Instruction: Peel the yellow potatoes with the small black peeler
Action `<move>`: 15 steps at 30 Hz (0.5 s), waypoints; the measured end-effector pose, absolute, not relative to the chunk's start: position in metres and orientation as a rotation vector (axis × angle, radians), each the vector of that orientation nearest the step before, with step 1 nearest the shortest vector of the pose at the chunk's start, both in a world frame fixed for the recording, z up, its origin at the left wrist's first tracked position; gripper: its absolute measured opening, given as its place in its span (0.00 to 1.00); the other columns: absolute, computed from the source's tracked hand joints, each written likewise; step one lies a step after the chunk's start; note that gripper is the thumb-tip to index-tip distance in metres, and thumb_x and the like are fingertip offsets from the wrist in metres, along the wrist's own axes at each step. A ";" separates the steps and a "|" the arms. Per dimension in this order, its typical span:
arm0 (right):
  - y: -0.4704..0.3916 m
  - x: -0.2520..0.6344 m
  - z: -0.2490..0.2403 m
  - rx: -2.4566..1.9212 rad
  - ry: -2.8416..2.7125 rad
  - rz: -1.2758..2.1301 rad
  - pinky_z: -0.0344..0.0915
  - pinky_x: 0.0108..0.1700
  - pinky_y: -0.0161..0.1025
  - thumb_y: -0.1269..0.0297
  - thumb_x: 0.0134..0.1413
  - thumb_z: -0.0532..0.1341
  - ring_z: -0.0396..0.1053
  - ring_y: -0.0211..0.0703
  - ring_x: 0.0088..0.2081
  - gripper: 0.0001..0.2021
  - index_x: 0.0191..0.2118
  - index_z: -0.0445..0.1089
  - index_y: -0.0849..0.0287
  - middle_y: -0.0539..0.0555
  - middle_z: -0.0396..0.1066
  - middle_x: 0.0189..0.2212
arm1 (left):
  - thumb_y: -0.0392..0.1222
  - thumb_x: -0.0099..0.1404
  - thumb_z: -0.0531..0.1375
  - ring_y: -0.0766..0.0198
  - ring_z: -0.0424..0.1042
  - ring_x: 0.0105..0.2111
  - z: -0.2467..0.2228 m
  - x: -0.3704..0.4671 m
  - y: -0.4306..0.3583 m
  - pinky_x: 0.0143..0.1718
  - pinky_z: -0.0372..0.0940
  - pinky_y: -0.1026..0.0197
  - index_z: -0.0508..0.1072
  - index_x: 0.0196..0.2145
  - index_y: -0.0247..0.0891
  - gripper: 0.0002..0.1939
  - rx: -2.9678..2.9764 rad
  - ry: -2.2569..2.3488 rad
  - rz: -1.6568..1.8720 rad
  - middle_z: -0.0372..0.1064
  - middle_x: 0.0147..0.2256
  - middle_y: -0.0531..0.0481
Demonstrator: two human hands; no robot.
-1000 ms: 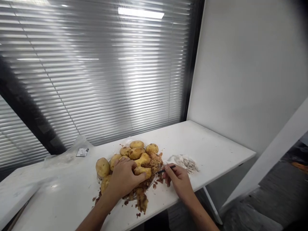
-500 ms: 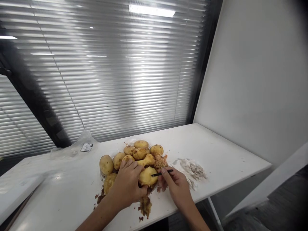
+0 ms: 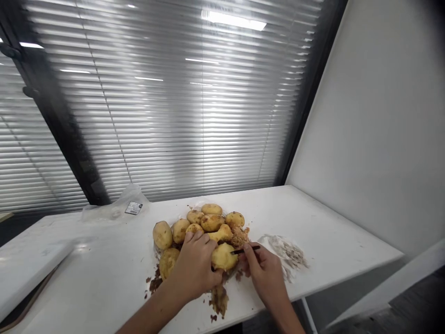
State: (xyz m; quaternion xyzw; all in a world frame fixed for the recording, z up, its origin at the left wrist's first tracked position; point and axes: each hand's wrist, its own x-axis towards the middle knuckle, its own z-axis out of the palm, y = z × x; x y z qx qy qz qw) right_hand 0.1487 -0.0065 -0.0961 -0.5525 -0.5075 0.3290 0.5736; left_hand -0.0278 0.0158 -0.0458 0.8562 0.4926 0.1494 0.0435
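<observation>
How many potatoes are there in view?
10 potatoes: one in the left hand, a lumpy one behind it, one behind the fingers, one beside the wrist, two behind that, three at the back, one back right. More may be hidden.

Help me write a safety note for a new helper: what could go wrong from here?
The thin dark tool in the right hand points at the yellow potato that the left hand holds; a slip might nick the fingers. The brown scraps near the front edge of the table could get knocked off.
</observation>
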 end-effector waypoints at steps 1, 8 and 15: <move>-0.007 0.148 -0.095 -1.309 -1.163 0.742 0.63 0.19 0.34 0.42 0.54 0.59 0.65 0.39 0.16 0.24 0.26 0.70 0.60 0.53 0.70 0.17 | 0.45 0.50 0.61 0.54 0.64 0.43 -0.046 -0.028 0.016 0.51 0.54 0.51 0.72 0.35 0.40 0.13 2.618 1.499 0.456 0.69 0.36 0.48; 0.003 0.143 -0.100 -1.170 -1.059 1.082 0.62 0.15 0.34 0.39 0.44 0.65 0.64 0.38 0.14 0.25 0.24 0.69 0.60 0.51 0.70 0.15 | 0.45 0.50 0.61 0.52 0.64 0.43 -0.045 -0.029 0.014 0.50 0.54 0.50 0.71 0.34 0.39 0.12 2.626 1.495 0.460 0.69 0.36 0.47; 0.005 0.150 -0.096 -1.220 -1.141 0.977 0.61 0.15 0.34 0.38 0.47 0.62 0.63 0.38 0.13 0.25 0.23 0.69 0.60 0.52 0.69 0.14 | 0.45 0.50 0.62 0.52 0.64 0.43 -0.049 -0.030 0.016 0.50 0.55 0.50 0.71 0.33 0.39 0.12 2.644 1.485 0.502 0.69 0.36 0.47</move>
